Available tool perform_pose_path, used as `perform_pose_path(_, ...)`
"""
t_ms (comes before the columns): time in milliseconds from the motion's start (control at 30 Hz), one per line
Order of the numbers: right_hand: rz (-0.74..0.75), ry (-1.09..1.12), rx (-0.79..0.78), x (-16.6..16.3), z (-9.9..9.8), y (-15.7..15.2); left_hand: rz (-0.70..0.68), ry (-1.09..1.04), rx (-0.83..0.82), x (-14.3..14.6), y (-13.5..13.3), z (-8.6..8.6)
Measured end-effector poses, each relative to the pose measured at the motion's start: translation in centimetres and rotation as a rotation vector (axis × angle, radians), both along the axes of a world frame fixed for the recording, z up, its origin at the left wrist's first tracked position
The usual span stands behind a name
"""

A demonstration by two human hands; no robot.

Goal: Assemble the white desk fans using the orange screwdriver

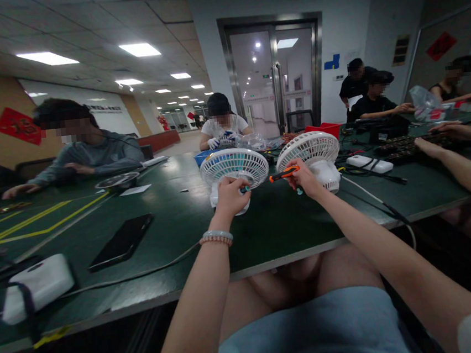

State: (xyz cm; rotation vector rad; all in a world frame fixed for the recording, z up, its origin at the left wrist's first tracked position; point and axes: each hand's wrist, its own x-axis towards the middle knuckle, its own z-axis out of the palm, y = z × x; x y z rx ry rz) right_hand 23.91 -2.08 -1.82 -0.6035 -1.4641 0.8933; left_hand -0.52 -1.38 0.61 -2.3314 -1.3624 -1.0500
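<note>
Two white fans stand side by side on the green table, the left fan and the right fan, with round grilles facing up at a tilt. My left hand is closed at the near side of the left fan, and a small teal-ended thing pokes out of its fingers; its kind is hidden. In my closed right hand is an orange-and-black screwdriver, pointing left in front of the right fan. A small teal end shows below those fingers.
A black phone and a white power adapter lie to the left; a cable runs along the near edge. Another white adapter lies right, beside cords. A red bin stands behind the fans. Several people sit around; a co-worker's arms reach in from the right.
</note>
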Motion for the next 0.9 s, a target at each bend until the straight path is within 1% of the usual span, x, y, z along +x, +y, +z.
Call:
perform_pose_path(67,-0.005,0.013,0.005,0.01,0.07,-0.11,-0.001,0.002,-0.003,-0.02,-0.03,-0.01)
perform_pose_path(333,-0.109,-0.03,0.041,0.51,0.04,0.13,0.004,0.005,-0.004,-0.04,0.16,-0.14)
perform_pose_path(467,-0.186,-0.039,0.066,0.75,0.2,0.13,0.001,0.003,-0.015,0.05,0.06,-0.06)
perform_pose_path(567,-0.209,-0.039,0.078,0.76,0.4,0.05,-0.005,-0.003,-0.009,0.06,0.1,0.0)
perform_pose_path(767,-0.176,-0.011,0.043,0.45,0.54,0.11,-0.009,0.002,0.004,-0.11,0.28,0.09)
perform_pose_path(833,-0.135,0.023,0.02,0.43,0.54,0.15,-0.009,0.004,0.006,-0.13,0.29,0.13)
perform_pose_path(900,-0.063,0.061,-0.005,0.52,0.58,0.16,-0.008,0.006,0.011,-0.15,0.29,0.16)
